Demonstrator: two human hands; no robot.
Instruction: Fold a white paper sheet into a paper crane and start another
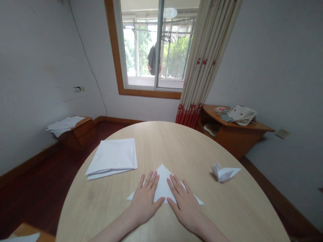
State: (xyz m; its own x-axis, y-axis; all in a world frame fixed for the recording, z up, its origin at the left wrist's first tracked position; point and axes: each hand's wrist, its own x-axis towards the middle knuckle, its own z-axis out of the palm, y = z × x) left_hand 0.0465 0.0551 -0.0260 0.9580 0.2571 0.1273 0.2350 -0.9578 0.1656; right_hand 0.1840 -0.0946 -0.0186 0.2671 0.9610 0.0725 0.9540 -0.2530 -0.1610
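Note:
A white sheet folded into a triangle [163,181] lies on the round wooden table [176,148], apex pointing away from me. My left hand [146,198] lies flat on the triangle's left half, fingers stretched out. My right hand [184,203] presses flat on the right half, fingers also extended. The two thumbs nearly meet at the triangle's base. A stack of white paper sheets [113,158] rests on the table to the left. A small folded paper figure [223,173] sits to the right.
A low wooden cabinet [80,129] with papers stands by the left wall. A corner shelf [234,129] with cloths and a bag is at the right. A window [153,47] and a curtain [204,64] are behind the table. Dark red floor surrounds it.

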